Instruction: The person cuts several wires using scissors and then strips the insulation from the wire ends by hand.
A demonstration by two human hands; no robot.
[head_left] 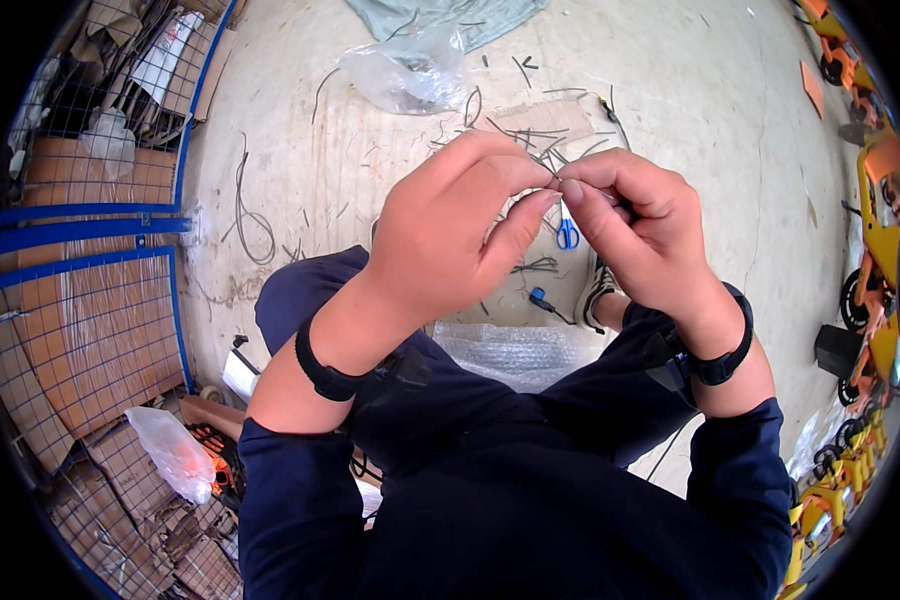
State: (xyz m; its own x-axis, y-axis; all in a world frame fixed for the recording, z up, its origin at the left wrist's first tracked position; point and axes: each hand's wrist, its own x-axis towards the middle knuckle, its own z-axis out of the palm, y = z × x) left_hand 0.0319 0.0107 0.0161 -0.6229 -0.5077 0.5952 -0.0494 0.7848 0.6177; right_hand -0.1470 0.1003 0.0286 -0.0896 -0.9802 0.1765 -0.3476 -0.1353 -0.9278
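Note:
My left hand [440,225] and my right hand [640,220] meet fingertip to fingertip above the floor in front of me. Both pinch at the same spot. A thin dark strand seems to show between the fingertips, but it blends with the cable pieces behind it, so what I hold is unclear. Just below the fingertips, on the floor, lie scissors [567,236] with blue handles. Cut lengths of dark cable [535,132] are strewn beyond my hands, some over a flat piece of cardboard [565,118]. Near my shoe is a short cable with a blue connector [539,295].
Bubble wrap [510,352] lies between my legs. Farther off are a clear plastic bag [405,80] and a grey-green cloth [500,20]. A looped cable [257,240] rests at left, beside a blue mesh cage [90,224] of cardboard. Yellow and orange wheeled machines [882,225] line the right.

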